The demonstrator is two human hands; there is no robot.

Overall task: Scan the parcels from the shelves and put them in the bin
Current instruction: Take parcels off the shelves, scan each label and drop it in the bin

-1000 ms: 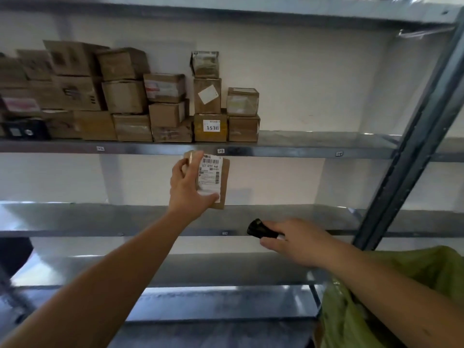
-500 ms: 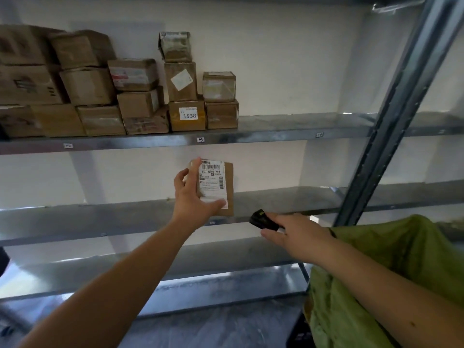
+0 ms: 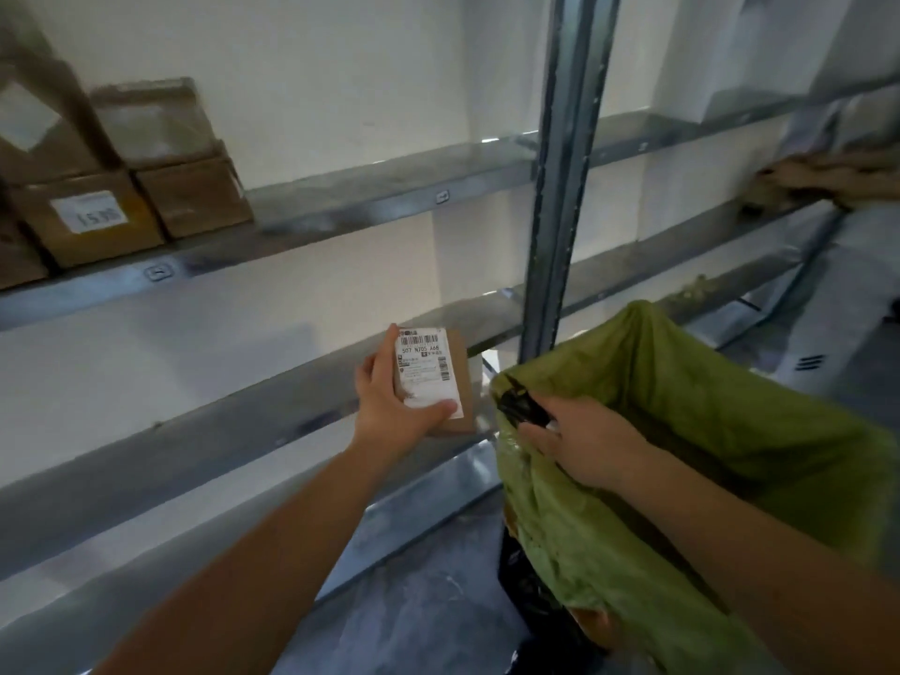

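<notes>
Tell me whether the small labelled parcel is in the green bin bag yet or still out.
Still out. The left hand holds the parcel left of the green bin bag, label facing the camera; the right hand holds a black scanner at the bag's rim.

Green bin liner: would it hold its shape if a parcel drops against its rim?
Probably not. The liner is creased and sagging, so it looks thin and floppy. The right hand sits at its rim; likely it would fold inward if unsupported.
</notes>
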